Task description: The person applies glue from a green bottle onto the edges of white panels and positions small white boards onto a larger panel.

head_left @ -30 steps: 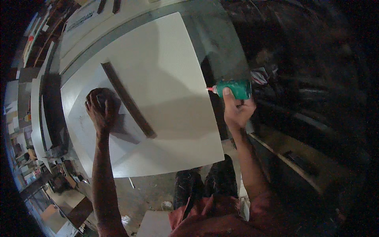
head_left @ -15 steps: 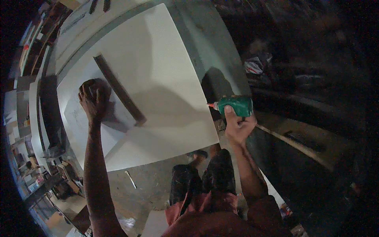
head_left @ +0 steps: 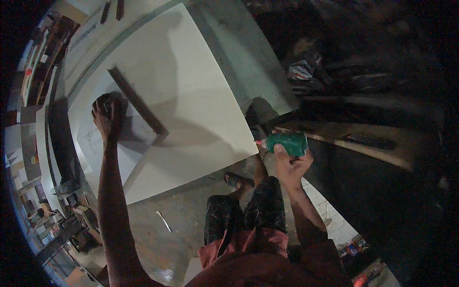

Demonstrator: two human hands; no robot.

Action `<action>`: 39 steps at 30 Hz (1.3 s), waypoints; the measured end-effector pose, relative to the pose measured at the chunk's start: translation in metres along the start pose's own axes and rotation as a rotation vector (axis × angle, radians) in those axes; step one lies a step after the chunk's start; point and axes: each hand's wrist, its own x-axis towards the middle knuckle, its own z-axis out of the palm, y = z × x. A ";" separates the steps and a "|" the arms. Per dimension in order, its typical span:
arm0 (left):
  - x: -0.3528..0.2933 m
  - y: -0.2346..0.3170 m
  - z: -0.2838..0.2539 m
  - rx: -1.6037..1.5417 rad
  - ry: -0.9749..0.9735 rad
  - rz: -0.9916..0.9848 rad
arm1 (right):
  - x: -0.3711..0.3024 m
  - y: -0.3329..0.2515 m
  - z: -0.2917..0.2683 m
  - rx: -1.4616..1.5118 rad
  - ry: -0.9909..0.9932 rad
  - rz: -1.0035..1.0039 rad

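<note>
My right hand point(head_left: 292, 168) is wrapped round a green squeeze bottle point(head_left: 287, 143) with a reddish nozzle. The bottle lies sideways in the air, its nozzle pointing left at the near right corner of a large white board point(head_left: 205, 95). I cannot tell whether the tip touches the board. On the left part of that board lies a smaller pale panel point(head_left: 91, 138) with a dark brown strip point(head_left: 136, 103) along its right side. My left hand point(head_left: 109, 115) rests over this panel, fingers bent and closed; whatever they grip is hidden under them.
The board lies on a grey-green surface point(head_left: 234, 43). Two dark strips point(head_left: 119, 9) lie at the far left. Along the right runs a wooden plank point(head_left: 363, 143), with a crumpled wrapper point(head_left: 300, 70) beyond it. A pale stick-like tool point(head_left: 164, 221) is on the floor.
My right hand has brought the bottle nearer to me, toward the board's near right corner. The whole view has shifted a little. My left hand stays on the smaller panel.
</note>
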 end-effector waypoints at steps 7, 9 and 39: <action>0.000 0.008 0.000 0.107 -0.026 0.043 | -0.040 0.001 -0.037 0.018 0.087 0.061; 0.004 0.013 0.006 0.149 -0.035 -0.045 | -0.057 0.035 -0.080 -0.105 0.130 0.082; -0.083 -0.139 -0.145 -0.299 -0.561 0.515 | -0.232 0.104 -0.053 0.124 0.019 0.944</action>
